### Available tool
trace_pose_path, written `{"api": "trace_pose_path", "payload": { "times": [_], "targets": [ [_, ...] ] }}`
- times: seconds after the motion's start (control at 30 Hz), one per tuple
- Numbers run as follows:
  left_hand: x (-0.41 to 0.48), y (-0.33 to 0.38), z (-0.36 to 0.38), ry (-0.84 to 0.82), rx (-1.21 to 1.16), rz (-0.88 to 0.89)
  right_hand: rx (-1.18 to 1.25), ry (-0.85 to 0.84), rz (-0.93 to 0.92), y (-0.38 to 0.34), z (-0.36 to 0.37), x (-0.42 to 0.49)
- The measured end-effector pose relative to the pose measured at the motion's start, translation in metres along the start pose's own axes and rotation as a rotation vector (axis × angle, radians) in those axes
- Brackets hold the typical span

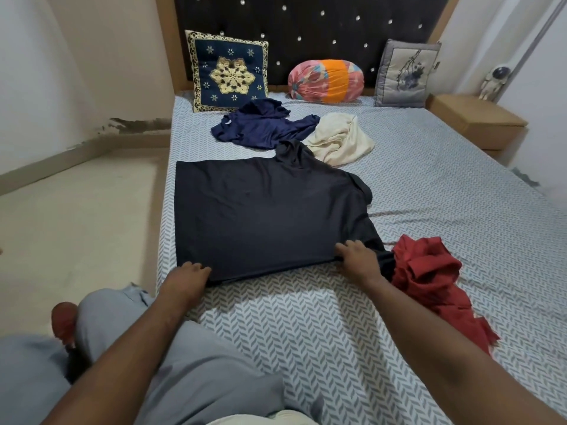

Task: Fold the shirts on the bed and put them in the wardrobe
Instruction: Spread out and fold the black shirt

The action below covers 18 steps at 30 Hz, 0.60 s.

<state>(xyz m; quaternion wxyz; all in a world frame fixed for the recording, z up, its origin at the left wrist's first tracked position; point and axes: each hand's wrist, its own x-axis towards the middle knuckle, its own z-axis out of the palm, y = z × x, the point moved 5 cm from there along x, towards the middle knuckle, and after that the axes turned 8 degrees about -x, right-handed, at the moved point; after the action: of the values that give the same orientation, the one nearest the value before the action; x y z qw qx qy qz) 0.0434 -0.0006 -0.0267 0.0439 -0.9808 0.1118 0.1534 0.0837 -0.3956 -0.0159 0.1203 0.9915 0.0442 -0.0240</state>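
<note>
A black shirt (264,216) lies spread flat across the middle of the bed (445,210). My left hand (188,276) grips its near left edge, and my right hand (357,256) grips its near edge further right. A crumpled red shirt (429,271) lies just right of my right hand. Beyond the black shirt lie a crumpled navy shirt (264,125) and a cream shirt (340,139). No wardrobe is in view.
Three cushions lean on the dark headboard (306,23): a navy patterned one (228,70), a round pink-orange one (326,81), a grey one (405,73). A wooden bedside table (472,118) stands at the right. Bare floor (76,216) lies left. My grey-clad knee (196,363) rests on the bed.
</note>
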Motion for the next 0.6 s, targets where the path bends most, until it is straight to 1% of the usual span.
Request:
{"api": "trace_pose_path", "payload": {
  "times": [0.07,0.1,0.13,0.17,0.2,0.27,0.33,0.37,0.43,0.5,0.53,0.6],
  "targets": [
    [-0.003,0.001,0.009,-0.049,0.02,-0.001,0.001,-0.26,-0.043,-0.004,0.011,-0.008],
    [-0.004,0.002,0.012,-0.075,0.017,-0.003,0.031,-0.367,-0.034,-0.004,0.015,-0.011],
    [-0.005,0.003,0.013,-0.108,0.005,-0.009,0.081,-0.431,-0.005,-0.002,0.016,-0.012],
    [-0.004,0.004,0.013,-0.149,-0.007,-0.02,0.154,-0.448,0.04,0.002,0.016,-0.011],
    [-0.004,0.005,0.01,-0.196,-0.017,-0.035,0.236,-0.422,0.098,0.009,0.017,-0.008],
    [-0.001,0.008,0.001,-0.275,-0.045,-0.066,0.394,-0.255,0.251,0.029,0.013,0.0],
    [0.005,0.012,-0.009,-0.303,-0.122,-0.072,0.524,-0.074,0.441,0.056,0.01,0.01],
    [0.009,0.014,-0.014,-0.288,-0.171,-0.063,0.579,-0.037,0.532,0.07,0.014,0.016],
    [0.021,0.018,-0.023,-0.201,-0.265,-0.032,0.62,-0.052,0.687,0.093,0.02,0.027],
    [0.033,0.024,-0.026,-0.124,-0.334,-0.018,0.711,-0.129,0.804,0.106,0.032,0.037],
    [0.042,0.028,-0.026,-0.115,-0.347,-0.017,0.778,-0.166,0.839,0.107,0.037,0.042],
    [0.053,0.037,-0.022,-0.148,-0.337,-0.028,0.836,-0.214,0.849,0.109,0.044,0.053]
  ]
}}
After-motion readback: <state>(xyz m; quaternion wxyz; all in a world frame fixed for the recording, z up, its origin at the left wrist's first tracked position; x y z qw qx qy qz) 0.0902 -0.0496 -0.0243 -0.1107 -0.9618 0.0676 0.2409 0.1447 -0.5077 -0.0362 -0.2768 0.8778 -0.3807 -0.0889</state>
